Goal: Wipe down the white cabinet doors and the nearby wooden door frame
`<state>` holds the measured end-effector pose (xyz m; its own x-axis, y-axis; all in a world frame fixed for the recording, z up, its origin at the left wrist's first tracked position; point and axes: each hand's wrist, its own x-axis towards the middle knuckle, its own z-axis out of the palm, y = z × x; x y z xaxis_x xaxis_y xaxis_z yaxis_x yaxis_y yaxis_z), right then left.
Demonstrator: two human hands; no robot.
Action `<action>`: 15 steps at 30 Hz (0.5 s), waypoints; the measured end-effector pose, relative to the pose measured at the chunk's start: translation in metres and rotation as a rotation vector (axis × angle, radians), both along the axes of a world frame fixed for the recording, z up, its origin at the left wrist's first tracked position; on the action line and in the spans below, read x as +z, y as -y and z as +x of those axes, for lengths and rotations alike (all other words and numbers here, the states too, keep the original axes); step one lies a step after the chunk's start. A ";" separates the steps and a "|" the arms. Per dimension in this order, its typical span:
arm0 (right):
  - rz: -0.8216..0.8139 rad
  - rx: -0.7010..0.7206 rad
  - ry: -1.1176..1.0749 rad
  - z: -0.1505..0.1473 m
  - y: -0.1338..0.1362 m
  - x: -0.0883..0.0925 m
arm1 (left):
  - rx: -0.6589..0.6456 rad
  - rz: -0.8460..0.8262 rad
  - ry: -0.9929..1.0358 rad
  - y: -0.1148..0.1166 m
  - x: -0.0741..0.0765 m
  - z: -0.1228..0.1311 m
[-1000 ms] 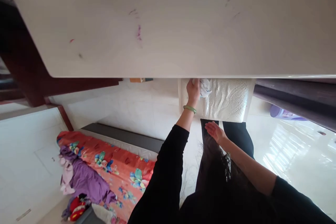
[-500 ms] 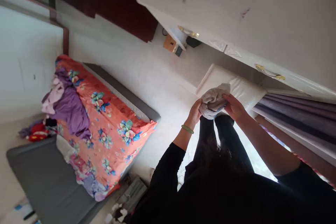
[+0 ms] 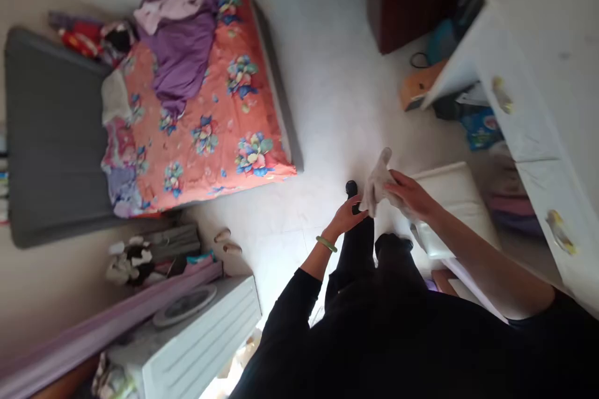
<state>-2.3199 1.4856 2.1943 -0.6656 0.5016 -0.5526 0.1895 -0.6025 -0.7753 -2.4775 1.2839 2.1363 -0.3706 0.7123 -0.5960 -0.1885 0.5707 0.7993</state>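
A light grey-beige cloth (image 3: 377,186) hangs bunched between my hands, over the pale floor and just in front of my legs. On its right side, my right hand (image 3: 412,195) is closed on the fabric. My left hand (image 3: 347,218), with a green bangle at the wrist, is at the cloth's lower left edge, its fingers curled by the fabric; whether they pinch it is blurred. A white padded seat (image 3: 456,202) lies beyond my right forearm.
At the left is a bed with a floral orange sheet (image 3: 219,156) and purple clothing (image 3: 185,56). A white drawer cabinet (image 3: 528,100) stands at the right. Slippers (image 3: 227,242) and a white appliance (image 3: 206,330) are at the lower left. An orange box (image 3: 416,84) sits by the cabinet.
The view has turned, so the bed sits higher and the cabinet further right. The cloth has gone from a wide bundle to a narrower, hanging shape.
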 end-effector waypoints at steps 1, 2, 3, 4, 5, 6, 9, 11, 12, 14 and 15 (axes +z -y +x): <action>-0.029 0.037 0.007 -0.030 -0.007 0.007 | 0.023 0.012 0.020 0.001 0.004 -0.021; -0.047 0.073 0.022 -0.062 -0.015 0.015 | 0.052 0.030 0.036 0.000 0.008 -0.043; -0.062 0.102 0.037 -0.094 -0.023 0.024 | 0.085 0.049 0.045 -0.003 0.014 -0.067; -0.079 0.122 0.048 -0.127 -0.033 0.033 | 0.116 0.067 0.049 -0.007 0.020 -0.093; -0.094 0.138 0.057 -0.158 -0.042 0.043 | 0.147 0.087 0.042 -0.013 0.027 -0.120; -0.110 0.161 0.064 -0.188 -0.052 0.054 | 0.176 0.109 0.023 -0.020 0.036 -0.148; -0.139 0.237 0.086 -0.269 -0.086 0.089 | 0.240 0.205 -0.122 -0.049 0.063 -0.236; -0.112 0.273 0.085 -0.313 -0.112 0.111 | 0.261 0.302 -0.244 -0.075 0.081 -0.294; -0.080 0.282 0.079 -0.333 -0.127 0.121 | 0.258 0.347 -0.294 -0.091 0.089 -0.322; -0.001 0.318 0.074 -0.368 -0.160 0.137 | 0.236 0.416 -0.365 -0.126 0.104 -0.375; 0.036 0.339 0.087 -0.384 -0.178 0.143 | 0.219 0.445 -0.395 -0.146 0.110 -0.399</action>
